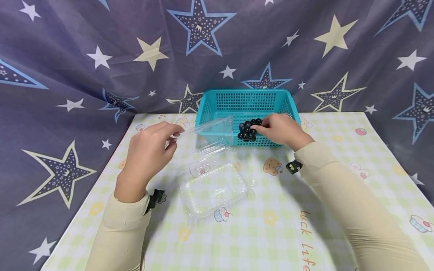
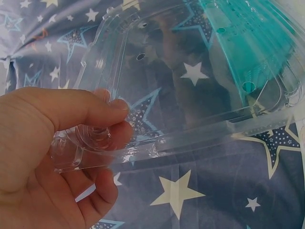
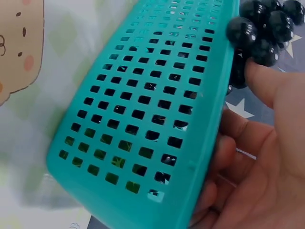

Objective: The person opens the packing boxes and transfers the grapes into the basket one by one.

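My left hand [image 1: 149, 150] pinches the edge of a clear plastic lid [image 1: 218, 130] between thumb and fingertips. The lid is tilted up above the far side of a clear plastic tray [image 1: 213, 192], which lies on the table. In the left wrist view the thumb presses against the lid's corner [image 2: 157, 148]. At the front rim of a teal basket [image 1: 245, 92], my right hand [image 1: 283, 130] grips a bunch of black grapes [image 1: 247, 130]. The grapes [image 3: 264, 28] overlap the rim in the right wrist view, where the curled lower fingers are partly hidden behind the basket wall [image 3: 138, 114].
The basket stands at the back of the table, close to a dark star-patterned curtain [image 1: 149, 86]. Green and dark bits show through its side holes. A checked tablecloth [image 1: 257, 233] with printed cartoon pictures covers the table.
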`<move>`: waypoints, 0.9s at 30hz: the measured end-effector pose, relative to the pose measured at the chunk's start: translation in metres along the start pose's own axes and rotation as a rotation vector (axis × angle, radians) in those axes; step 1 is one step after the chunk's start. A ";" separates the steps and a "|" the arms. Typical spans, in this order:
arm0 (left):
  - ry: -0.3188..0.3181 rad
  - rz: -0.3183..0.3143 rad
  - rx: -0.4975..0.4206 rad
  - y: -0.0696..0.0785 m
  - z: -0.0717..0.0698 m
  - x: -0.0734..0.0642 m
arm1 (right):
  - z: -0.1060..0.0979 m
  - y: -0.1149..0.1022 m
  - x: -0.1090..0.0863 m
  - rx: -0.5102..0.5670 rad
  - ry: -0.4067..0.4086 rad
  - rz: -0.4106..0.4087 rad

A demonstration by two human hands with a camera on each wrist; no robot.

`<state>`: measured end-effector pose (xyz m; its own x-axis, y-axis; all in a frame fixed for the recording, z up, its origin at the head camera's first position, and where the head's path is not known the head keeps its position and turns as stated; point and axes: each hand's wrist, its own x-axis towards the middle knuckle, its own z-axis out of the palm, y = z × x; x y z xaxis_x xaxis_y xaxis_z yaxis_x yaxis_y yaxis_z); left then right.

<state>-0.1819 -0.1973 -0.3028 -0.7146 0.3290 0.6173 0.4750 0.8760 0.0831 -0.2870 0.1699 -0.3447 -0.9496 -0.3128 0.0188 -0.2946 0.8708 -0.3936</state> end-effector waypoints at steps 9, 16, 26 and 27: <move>0.003 0.004 0.003 -0.002 0.000 -0.001 | 0.008 -0.013 0.006 -0.128 -0.038 0.128; -0.001 0.001 0.002 -0.002 0.002 -0.002 | 0.021 -0.011 0.013 -0.153 -0.038 0.238; -0.004 0.005 -0.003 -0.003 0.001 0.000 | 0.028 -0.008 0.017 -0.120 -0.026 0.274; -0.005 0.003 -0.003 -0.003 0.001 0.000 | 0.028 -0.008 0.017 -0.116 -0.022 0.272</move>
<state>-0.1839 -0.1995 -0.3043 -0.7158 0.3335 0.6135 0.4786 0.8741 0.0833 -0.2980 0.1470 -0.3672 -0.9932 -0.0694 -0.0933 -0.0413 0.9608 -0.2743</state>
